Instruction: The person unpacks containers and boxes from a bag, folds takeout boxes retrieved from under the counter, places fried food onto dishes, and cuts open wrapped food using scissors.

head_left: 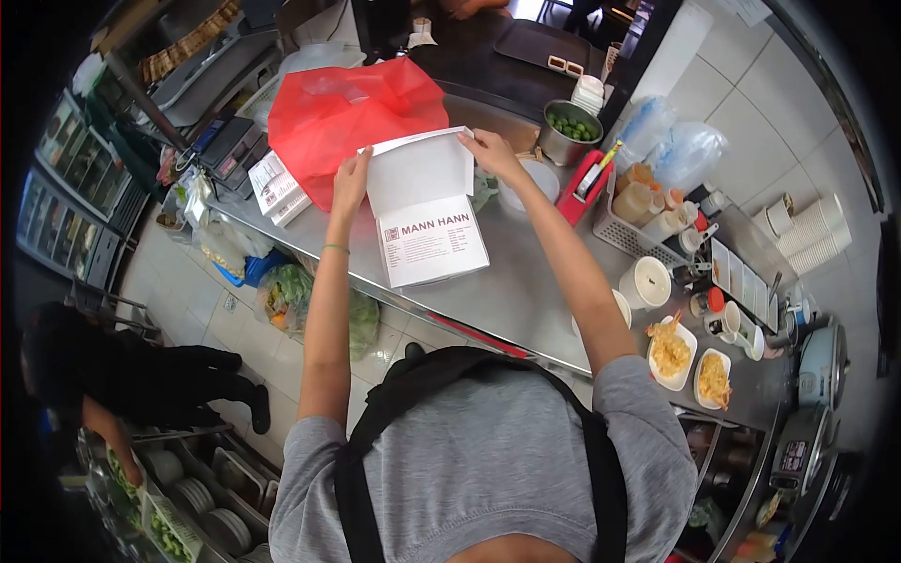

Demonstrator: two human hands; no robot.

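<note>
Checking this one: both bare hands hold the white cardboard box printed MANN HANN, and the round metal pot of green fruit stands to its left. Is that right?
Not quite: in the head view, the round metal pot of green fruit stands to the right of the white cardboard box, which the left hand and right hand do hold.

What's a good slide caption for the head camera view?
Left fingers and right fingers grip a white, printed cardboard box at a grey metal counter, near a red plastic bag.
</note>
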